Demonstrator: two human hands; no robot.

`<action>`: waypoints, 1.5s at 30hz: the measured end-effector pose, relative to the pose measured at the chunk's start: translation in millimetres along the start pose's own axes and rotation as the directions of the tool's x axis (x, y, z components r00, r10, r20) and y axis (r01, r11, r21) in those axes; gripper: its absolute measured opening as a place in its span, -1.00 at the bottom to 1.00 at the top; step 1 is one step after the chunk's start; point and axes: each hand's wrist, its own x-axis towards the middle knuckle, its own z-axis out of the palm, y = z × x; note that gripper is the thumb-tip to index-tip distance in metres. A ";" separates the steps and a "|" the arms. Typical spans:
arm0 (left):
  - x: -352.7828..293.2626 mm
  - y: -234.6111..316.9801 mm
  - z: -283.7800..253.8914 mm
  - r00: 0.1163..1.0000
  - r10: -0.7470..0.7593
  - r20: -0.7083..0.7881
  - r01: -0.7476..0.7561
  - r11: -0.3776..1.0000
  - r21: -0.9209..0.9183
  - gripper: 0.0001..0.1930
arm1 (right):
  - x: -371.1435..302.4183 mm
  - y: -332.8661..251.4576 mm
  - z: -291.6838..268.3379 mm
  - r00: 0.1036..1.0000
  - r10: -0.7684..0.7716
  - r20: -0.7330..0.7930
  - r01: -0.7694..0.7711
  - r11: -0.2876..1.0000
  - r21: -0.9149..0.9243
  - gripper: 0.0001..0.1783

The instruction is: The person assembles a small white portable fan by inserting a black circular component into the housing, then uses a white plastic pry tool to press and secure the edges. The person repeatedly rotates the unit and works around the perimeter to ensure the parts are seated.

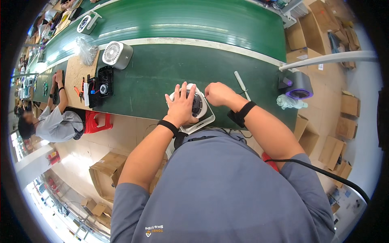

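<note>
A small white desk fan (207, 110) lies at the table's near edge with its dark round inside showing. My left hand (182, 106) is spread over its left part, fingers stretched and apart, thumb toward the near side. Beside the fan's far right rim is my right hand (221, 94), fingers curled together. Whatever those fingers pinch, if anything, is hidden. To the right of that hand lies a slim tool with a white handle (240, 80); its far side points away from me. Black bands circle both my wrists.
A grey-white fan (117, 55), an opened black housing (106, 81) and orange-handled pliers (78, 92) are on the left. Another fan (88, 24) sits on the green conveyor (182, 20). A dark purple-lit device (298, 86) stands right. A co-worker (60, 121) sits left.
</note>
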 end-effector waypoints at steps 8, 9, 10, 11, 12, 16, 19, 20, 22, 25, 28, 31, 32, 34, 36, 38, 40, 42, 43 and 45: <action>0.2 -0.7 0.2 1.000 -0.002 0.007 0.002 1.000 -0.001 0.46 | -5.5 -0.8 -1.6 1.000 0.018 0.026 -0.017 0.999 -0.032 -0.74; 0.5 -0.6 0.1 1.000 -0.001 0.007 0.001 1.000 0.000 0.46 | -4.8 2.4 1.4 0.999 0.025 0.031 -0.024 0.999 -0.030 -0.73; 0.6 -0.4 0.0 1.000 0.000 0.007 0.000 1.000 0.001 0.47 | -4.0 4.9 5.1 0.999 0.032 0.036 -0.031 0.999 -0.027 -0.71; 0.5 -0.3 -0.2 1.000 0.001 0.006 -0.001 1.000 0.001 0.47 | -3.1 7.4 8.3 0.998 0.040 0.042 -0.038 0.999 -0.025 -0.69; 0.4 -0.5 0.0 1.000 0.001 0.005 -0.001 1.000 0.002 0.47 | -2.1 8.6 10.0 0.999 0.032 0.038 -0.031 0.999 -0.028 -0.69; 0.6 -0.6 1.0 1.000 -0.002 0.006 0.001 1.000 0.012 0.47 | -1.6 9.2 11.1 0.999 0.006 0.036 -0.005 0.999 -0.039 -0.69; 2.2 -0.4 -0.1 1.000 0.003 0.008 -0.003 1.000 0.016 0.49 | 0.2 7.3 10.9 0.999 0.011 0.037 -0.008 0.996 -0.093 -0.70; 3.2 0.1 -1.1 1.000 0.006 0.006 -0.006 1.000 0.011 0.49 | 1.8 6.4 11.3 0.999 0.016 0.035 -0.011 0.993 -0.119 -0.70; 3.0 -1.3 0.9 1.000 -0.002 0.003 0.002 1.000 -0.004 0.49 | -7.2 -19.5 4.4 0.998 0.061 0.013 -0.058 0.984 -0.167 -0.70; 1.2 -3.4 -3.4 1.000 -0.012 -0.004 0.012 1.000 0.002 0.49 | -5.2 -36.0 0.9 1.000 -0.026 0.012 0.028 0.976 -0.218 -0.74; 1.2 2.1 -12.9 1.000 0.020 0.021 -0.019 1.000 -0.018 0.43 | 33.8 3.6 35.5 0.962 -0.258 -0.084 0.247 0.961 -0.126 -0.81; -7.7 1.5 -3.8 1.000 -0.010 -0.013 0.010 0.998 0.056 0.34 | 24.4 -0.2 38.3 0.946 -0.311 -0.092 0.285 0.934 -0.217 -0.77; -7.6 3.5 2.5 0.999 -0.023 -0.030 0.024 1.000 0.021 0.37 | 22.9 -1.0 35.1 0.962 -0.260 -0.082 0.232 0.939 -0.252 -0.76; -14.0 6.5 -7.0 0.997 0.026 -0.068 -0.026 1.000 -0.008 0.47 | 43.3 23.0 38.2 0.975 -0.211 0.073 0.223 0.912 -0.345 -0.72; -19.2 11.0 7.5 0.994 -0.030 -0.106 0.028 0.999 -0.024 0.53 | 43.9 7.1 13.9 0.959 -0.070 0.274 0.154 0.942 -0.299 -0.63; -16.8 19.3 6.9 0.993 -0.042 -0.110 0.040 0.999 -0.020 0.51 | 49.3 27.0 26.8 0.973 -0.150 0.174 0.197 0.933 -0.300 -0.64; -10.9 26.8 5.1 0.995 -0.070 -0.070 0.069 0.997 -0.019 0.47 | 48.0 18.4 24.5 0.979 -0.106 0.172 0.163 0.918 -0.362 -0.68; -5.2 27.2 9.6 0.994 -0.094 -0.049 0.093 0.995 -0.018 0.46 | 45.5 7.5 23.2 0.968 -0.168 0.189 0.226 0.911 -0.346 -0.66; -4.3 24.5 17.1 0.994 -0.102 -0.051 0.100 0.995 -0.025 0.45 | 39.3 -1.0 20.7 0.959 -0.201 0.200 0.260 0.906 -0.333 -0.65; -1.3 22.0 18.3 0.996 -0.080 -0.048 0.077 0.996 -0.046 0.43 | 37.4 -2.0 15.9 0.960 -0.207 0.190 0.263 0.900 -0.347 -0.64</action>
